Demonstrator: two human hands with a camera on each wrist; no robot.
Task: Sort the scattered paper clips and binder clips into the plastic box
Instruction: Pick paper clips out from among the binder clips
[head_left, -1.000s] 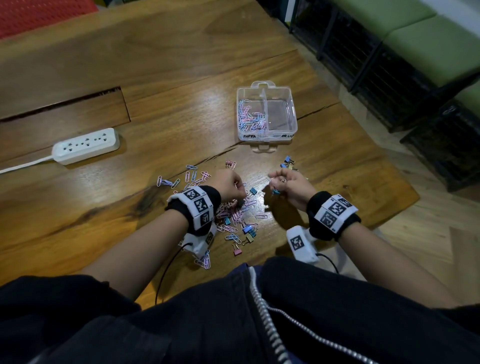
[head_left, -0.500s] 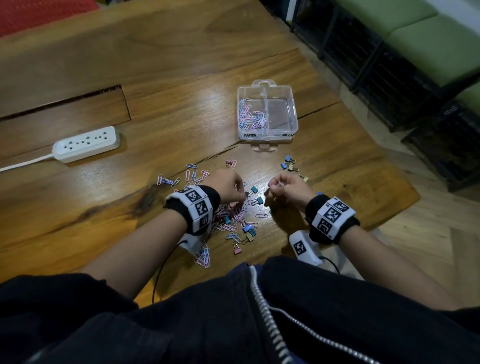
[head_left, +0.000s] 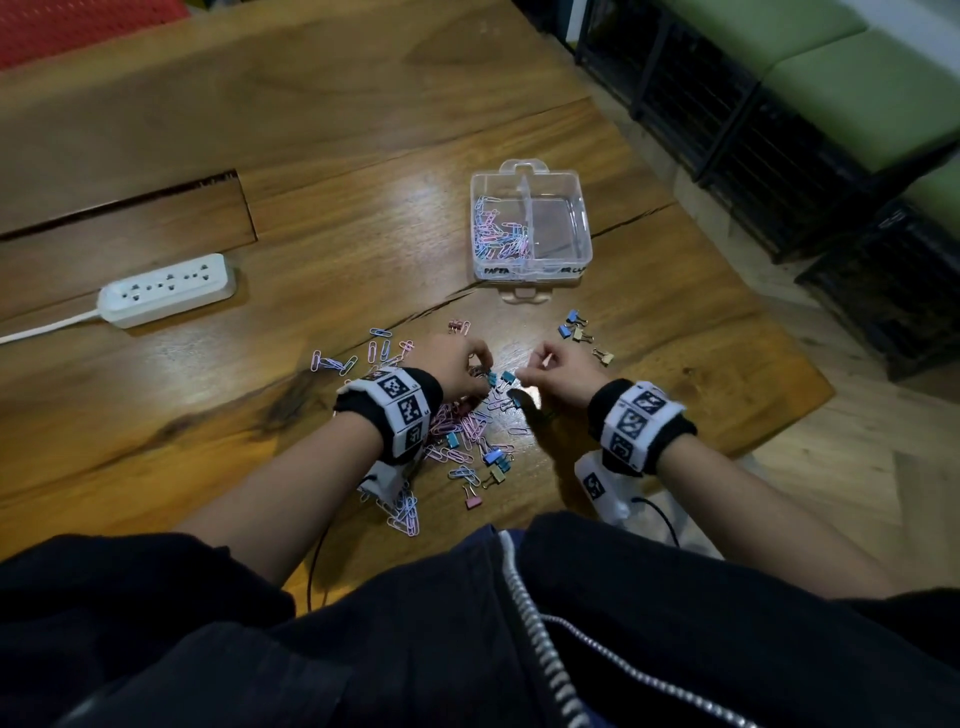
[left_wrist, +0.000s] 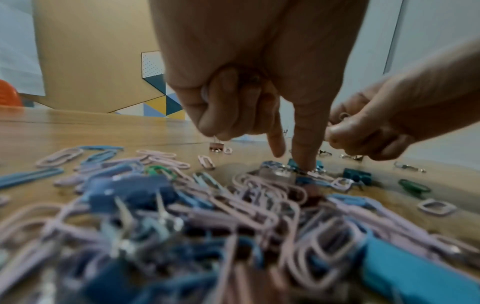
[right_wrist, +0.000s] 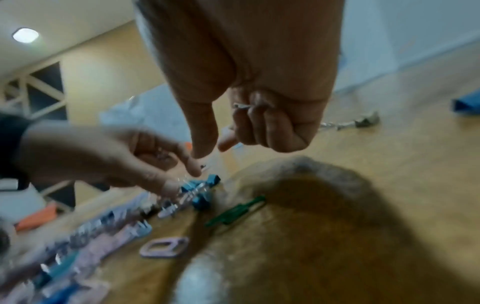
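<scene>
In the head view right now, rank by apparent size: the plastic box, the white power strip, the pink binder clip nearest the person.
1. Power strip and plastic box: too alike to rank.
2. Pink binder clip, far smaller.

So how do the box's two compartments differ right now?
The left compartment of the plastic box holds a heap of pink and blue paper clips; the right compartment looks empty. The left one is narrower, the right one wider. Both are clear, open-topped, with a handwritten label on the near wall; the lettering is too small to read surely.
</scene>
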